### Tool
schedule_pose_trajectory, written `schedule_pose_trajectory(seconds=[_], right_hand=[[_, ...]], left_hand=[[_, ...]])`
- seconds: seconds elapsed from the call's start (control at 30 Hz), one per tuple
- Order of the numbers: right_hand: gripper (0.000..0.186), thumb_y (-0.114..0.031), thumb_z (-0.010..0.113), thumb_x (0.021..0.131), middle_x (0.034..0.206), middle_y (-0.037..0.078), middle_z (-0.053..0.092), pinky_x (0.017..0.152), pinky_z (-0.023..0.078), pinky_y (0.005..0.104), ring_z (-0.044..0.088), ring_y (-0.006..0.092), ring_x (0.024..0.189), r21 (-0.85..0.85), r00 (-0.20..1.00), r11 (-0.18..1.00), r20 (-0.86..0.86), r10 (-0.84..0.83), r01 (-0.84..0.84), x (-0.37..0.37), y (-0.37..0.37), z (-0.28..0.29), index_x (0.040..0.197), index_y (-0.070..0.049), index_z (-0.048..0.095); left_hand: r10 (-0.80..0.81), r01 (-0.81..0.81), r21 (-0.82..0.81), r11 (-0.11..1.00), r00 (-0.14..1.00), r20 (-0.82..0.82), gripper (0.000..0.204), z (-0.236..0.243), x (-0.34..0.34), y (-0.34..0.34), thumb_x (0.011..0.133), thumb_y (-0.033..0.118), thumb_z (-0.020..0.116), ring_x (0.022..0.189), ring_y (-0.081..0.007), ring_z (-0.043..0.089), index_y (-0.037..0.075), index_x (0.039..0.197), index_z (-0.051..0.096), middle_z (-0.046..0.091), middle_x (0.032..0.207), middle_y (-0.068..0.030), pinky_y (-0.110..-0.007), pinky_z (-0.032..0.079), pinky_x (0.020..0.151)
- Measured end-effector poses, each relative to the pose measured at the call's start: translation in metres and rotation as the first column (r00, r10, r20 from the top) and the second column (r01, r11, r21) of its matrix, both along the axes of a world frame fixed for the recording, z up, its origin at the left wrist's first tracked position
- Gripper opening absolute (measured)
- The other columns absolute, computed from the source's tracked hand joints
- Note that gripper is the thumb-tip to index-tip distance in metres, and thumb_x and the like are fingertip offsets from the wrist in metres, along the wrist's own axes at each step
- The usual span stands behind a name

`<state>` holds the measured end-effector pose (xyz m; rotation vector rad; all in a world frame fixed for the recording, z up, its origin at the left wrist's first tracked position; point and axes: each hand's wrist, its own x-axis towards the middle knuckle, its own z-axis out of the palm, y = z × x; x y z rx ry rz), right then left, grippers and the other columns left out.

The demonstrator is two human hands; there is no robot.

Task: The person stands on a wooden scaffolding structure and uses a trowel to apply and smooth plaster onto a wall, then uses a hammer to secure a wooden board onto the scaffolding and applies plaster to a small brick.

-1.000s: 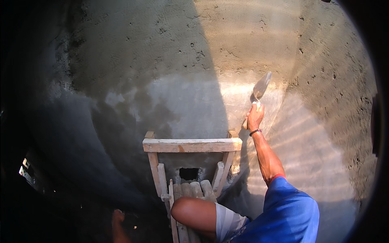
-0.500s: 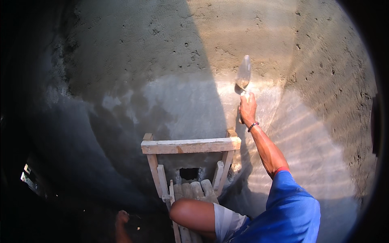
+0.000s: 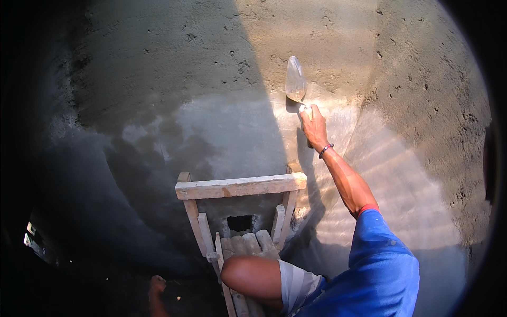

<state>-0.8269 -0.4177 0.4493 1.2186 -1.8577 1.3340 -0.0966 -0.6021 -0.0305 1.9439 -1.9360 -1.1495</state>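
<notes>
My right hand grips the handle of a pointed trowel, fingers wrapped round it. The trowel's metal blade points up the wall, close to or touching the plaster. It is at the border between rough plaster above and smoother, paler plaster below. Low on the left, in deep shade, is my left hand, its fingers curled. What it holds, if anything, is too dark to make out.
A wooden frame with a crossbar and slats stands against the wall, my bent knee over it. Behind the slats is a dark square hole in the wall. A wall corner runs down to the right of the trowel.
My right hand and the trowel have moved left and slightly up along the wall. The whole view has shifted a little. My left hand looks much the same.
</notes>
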Motion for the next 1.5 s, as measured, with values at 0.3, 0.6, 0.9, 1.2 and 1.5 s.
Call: schedule_pose_trajectory(seconds=[0.3,0.6,0.9,1.2,1.5], right_hand=[[0.028,-0.031,0.052,0.093,0.062,0.003,0.045,0.038,0.041,0.0326,0.048,0.0153,0.045,-0.564,0.637,0.815,0.678,0.367,0.132,-0.038,0.034,0.012,0.110,-0.009,0.050],[0.026,-0.034,0.052,0.093,0.061,0.004,0.046,0.039,0.043,0.0344,0.049,0.0188,0.045,-0.616,0.555,0.734,0.731,0.397,0.287,-0.046,0.040,0.008,0.101,-0.009,0.049],[0.022,-0.027,0.053,0.092,0.058,0.003,0.047,0.038,0.043,0.0323,0.048,0.0153,0.042,-0.310,0.851,0.950,0.504,0.149,0.018,-0.041,0.055,-0.022,0.096,-0.006,0.049],[0.041,-0.036,0.055,0.091,0.093,0.030,0.066,0.078,0.047,0.0503,0.060,0.0513,0.094,0.106,0.989,0.984,0.004,-0.147,0.146,-0.042,0.042,0.017,0.105,0.003,0.054],[0.034,-0.033,0.054,0.092,0.076,0.022,0.063,0.061,0.049,0.0448,0.062,0.0370,0.066,-0.074,0.978,0.990,0.183,-0.102,0.117,-0.049,0.047,0.034,0.100,0.000,0.054]], left_hand=[[-0.099,0.099,-0.116,0.988,0.995,0.008,0.006,-0.031,0.006,-0.005,0.080,0.008,0.062,0.078,-0.0260,0.068,0.002,0.083,0.062,0.067,0.081,-0.0152,-0.038,0.053,0.070],[-0.090,0.091,-0.007,0.996,0.995,0.036,0.020,-0.019,0.002,0.000,0.077,0.016,0.066,0.102,-0.0354,0.066,0.003,0.091,0.066,0.068,0.102,-0.0205,-0.043,0.051,0.087],[-0.193,0.193,-0.227,0.955,0.981,0.022,0.006,-0.054,0.010,-0.009,0.085,0.003,0.059,0.064,-0.0179,0.065,0.002,0.080,0.058,0.064,0.071,-0.0102,-0.035,0.053,0.056],[-0.253,0.299,-0.189,0.935,0.939,0.233,0.017,-0.016,-0.009,0.007,0.080,0.014,0.063,0.085,-0.0318,0.067,-0.001,0.088,0.063,0.067,0.088,-0.0187,-0.043,0.052,0.074],[-0.142,0.151,-0.073,0.986,0.982,0.124,0.021,-0.008,-0.008,0.006,0.077,0.015,0.068,0.097,-0.0365,0.066,0.000,0.091,0.066,0.068,0.095,-0.0210,-0.044,0.052,0.083]])
